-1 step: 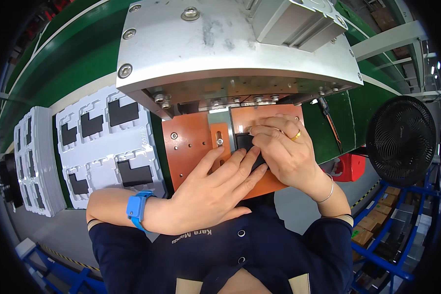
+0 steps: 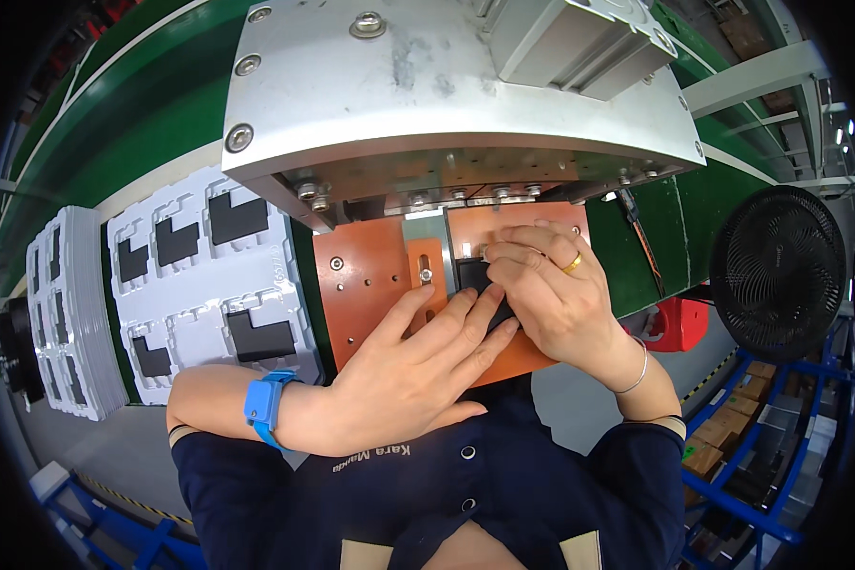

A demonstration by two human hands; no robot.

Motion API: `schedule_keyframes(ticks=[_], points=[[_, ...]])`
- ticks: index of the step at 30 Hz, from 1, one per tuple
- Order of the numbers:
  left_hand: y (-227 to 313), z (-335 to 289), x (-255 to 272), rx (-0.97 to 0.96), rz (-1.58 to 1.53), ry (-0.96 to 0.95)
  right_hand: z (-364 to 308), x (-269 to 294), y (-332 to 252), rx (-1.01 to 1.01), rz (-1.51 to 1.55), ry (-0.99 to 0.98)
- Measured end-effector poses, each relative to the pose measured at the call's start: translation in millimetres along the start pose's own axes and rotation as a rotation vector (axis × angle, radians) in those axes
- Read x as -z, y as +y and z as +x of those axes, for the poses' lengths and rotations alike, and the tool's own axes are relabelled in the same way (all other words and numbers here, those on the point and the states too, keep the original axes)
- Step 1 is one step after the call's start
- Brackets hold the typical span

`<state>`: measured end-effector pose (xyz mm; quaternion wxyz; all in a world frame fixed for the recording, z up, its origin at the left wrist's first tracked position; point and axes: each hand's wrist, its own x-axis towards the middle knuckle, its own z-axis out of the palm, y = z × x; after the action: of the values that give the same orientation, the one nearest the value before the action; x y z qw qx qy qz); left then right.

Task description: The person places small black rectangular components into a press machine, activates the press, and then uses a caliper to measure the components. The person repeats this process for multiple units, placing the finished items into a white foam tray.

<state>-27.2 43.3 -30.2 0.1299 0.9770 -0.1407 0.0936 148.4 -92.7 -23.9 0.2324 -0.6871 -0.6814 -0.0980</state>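
Your left hand (image 2: 418,356) lay palm down with its fingers stretched out and slightly parted, the fingertips on a black piece (image 2: 473,275) in front of you. Your right hand (image 2: 551,290) was bent over the piece's right side, fingers curled and bunched; whether they pinched anything, you could not tell from this view. The piece sat on an orange plate (image 2: 370,256), just right of a slotted orange block (image 2: 426,271), partly hidden beneath your hands. A large metal press (image 2: 446,104) stood directly beyond. On the green counter (image 2: 676,228) to your left, a white tray (image 2: 195,290) carried five black L-shaped pieces (image 2: 262,336), with a stack of trays (image 2: 95,323) beside it. A blue band (image 2: 262,404) circled your left wrist, and a black fan (image 2: 779,271) stood at far right.
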Motion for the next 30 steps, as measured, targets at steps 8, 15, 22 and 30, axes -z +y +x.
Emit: schedule_keyframes(ticks=[8,15,22,30], points=[[0.5,1.4,2.2,0.008,0.012,-0.020,0.0,-6.2,3.7,-0.088,-0.094,0.085],[0.6,1.0,0.9,0.005,0.016,-0.013,-1.9,-4.9,1.3,-0.068,-0.123,0.084],[1.9,1.6,0.9,0.026,0.030,-0.021,-0.4,-6.3,5.1,-0.102,-0.113,0.074],[1.4,4.0,2.0,0.026,-0.007,-0.023,-0.6,-5.9,3.6,-0.132,0.052,0.055]])
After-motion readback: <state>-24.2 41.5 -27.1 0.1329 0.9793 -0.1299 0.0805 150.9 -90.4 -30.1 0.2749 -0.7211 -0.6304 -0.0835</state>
